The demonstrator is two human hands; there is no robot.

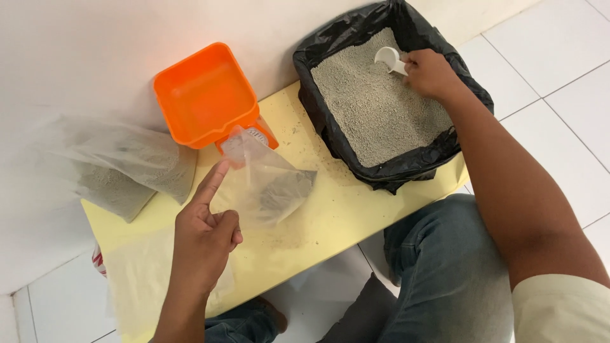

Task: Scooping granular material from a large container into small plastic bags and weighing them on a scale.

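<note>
Fingers of the right hand (431, 73) are closed on a white scoop (389, 58), bowl pointing left over grey granules (375, 108); a clear bag (264, 174) is pinched open by the left hand (203, 238) near the board's (330, 216) front edge.

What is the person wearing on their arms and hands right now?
Both hands are bare: no gloves, rings or watch show on the left hand or right hand. The right arm has a pale cream sleeve ending above the elbow. No sleeve shows on the left forearm.
</note>
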